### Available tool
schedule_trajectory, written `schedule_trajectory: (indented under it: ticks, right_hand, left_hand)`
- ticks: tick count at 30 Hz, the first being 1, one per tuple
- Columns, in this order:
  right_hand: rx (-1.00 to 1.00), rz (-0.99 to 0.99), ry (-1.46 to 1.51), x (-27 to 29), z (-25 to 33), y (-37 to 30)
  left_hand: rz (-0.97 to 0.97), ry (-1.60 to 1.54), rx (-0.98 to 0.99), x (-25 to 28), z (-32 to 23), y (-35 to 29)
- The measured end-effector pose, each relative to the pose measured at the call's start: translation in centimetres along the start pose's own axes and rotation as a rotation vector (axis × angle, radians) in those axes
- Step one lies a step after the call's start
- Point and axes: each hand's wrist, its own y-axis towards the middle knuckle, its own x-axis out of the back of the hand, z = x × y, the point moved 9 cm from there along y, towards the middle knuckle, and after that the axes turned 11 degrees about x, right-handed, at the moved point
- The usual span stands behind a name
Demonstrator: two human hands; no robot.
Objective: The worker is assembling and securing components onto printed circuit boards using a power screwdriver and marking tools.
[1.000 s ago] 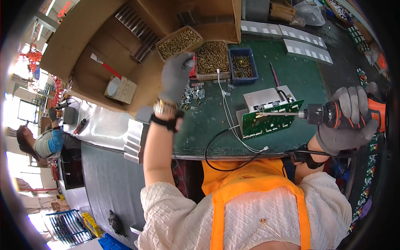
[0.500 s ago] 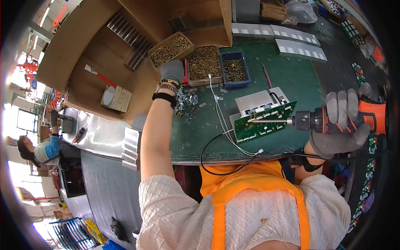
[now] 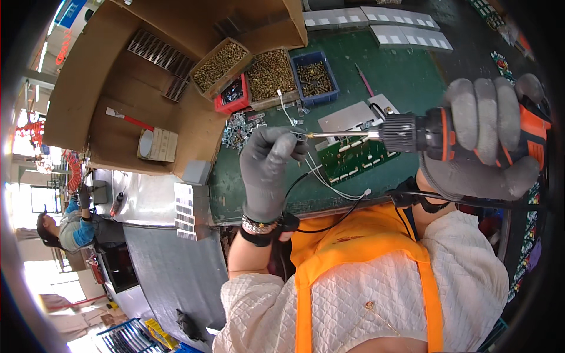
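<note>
My right hand (image 3: 482, 135), in a grey glove, is wrapped round a black-and-orange power screwdriver (image 3: 403, 132) whose long bit points left. At the bit's tip sits a small brass-coloured screw (image 3: 310, 136). My left hand (image 3: 265, 170), also gloved, pinches a small metal clip (image 3: 298, 134) against that screw. Beneath the bit, a green circuit board (image 3: 359, 162) leans beside grey metal plates (image 3: 347, 119) on the bench. White wires (image 3: 338, 187) with a plug run past the board's left side. My left fingers cover part of the clip.
Beyond my hands stand two boxes of brass screws (image 3: 271, 73), a blue bin (image 3: 315, 76) and a red bin (image 3: 235, 97). Loose clips (image 3: 235, 130) lie nearby. A large cardboard box (image 3: 88, 88) rises at left. Farther left sits another person (image 3: 70, 226).
My left hand has come back from the screw boxes to the bit's tip, now pinching a clip. The screwdriver has lifted off the board. The whole view has shifted somewhat.
</note>
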Motion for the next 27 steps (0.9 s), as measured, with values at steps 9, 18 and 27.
schedule_trajectory:
  ticks: [9,18,27]
  right_hand:
    - [0.009,0.092,-0.057,-1.8,-0.8,-1.1]
    - [-0.019,0.318,-0.152,-5.5,-1.2,-1.4]
    - [0.029,0.143,-0.134,-2.2,-2.1,-1.6]
  left_hand:
    - [-0.134,-0.151,-0.138,-0.2,0.8,-2.3]
    - [-0.266,-0.207,-0.146,-0.6,1.6,-2.6]
    - [-0.218,-0.134,-0.132,-1.1,1.7,-1.5]
